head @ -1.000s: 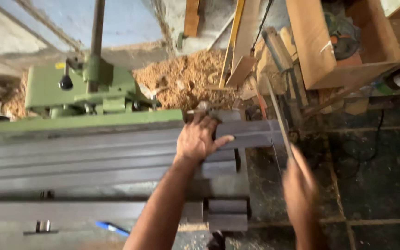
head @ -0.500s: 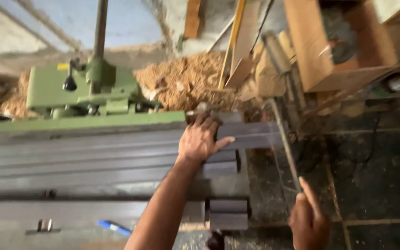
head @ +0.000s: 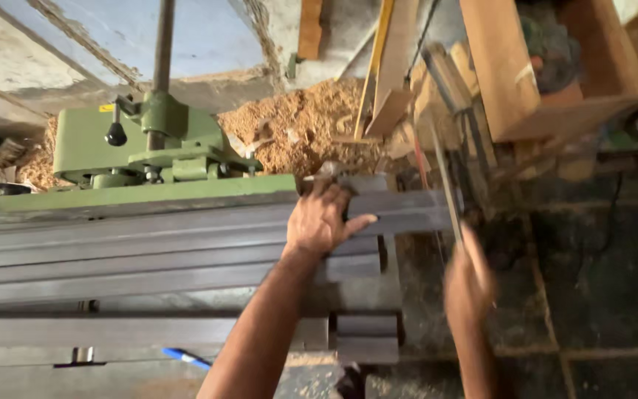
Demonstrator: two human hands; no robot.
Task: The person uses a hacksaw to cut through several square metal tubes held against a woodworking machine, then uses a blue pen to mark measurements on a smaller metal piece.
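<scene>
My left hand (head: 322, 219) rests palm down on the end of a stack of long grey planed boards (head: 149, 251) that lie across a green woodworking machine (head: 134, 151). Its fingers curl over the far edge of the top boards and the thumb points right. My right hand (head: 468, 284) is blurred, to the right of the board ends, raised near a thin dark rod (head: 444, 185) that leans among the timber. Whether it touches the rod is unclear.
A heap of sawdust and shavings (head: 300, 125) lies behind the machine. Wooden offcuts and a wooden box frame (head: 533, 81) lean at the upper right. Dark tiled floor (head: 599, 295) spreads on the right. A blue object (head: 186, 358) lies under the boards.
My right hand dropped low and then rose again toward the thin rod. My left hand stayed on the boards.
</scene>
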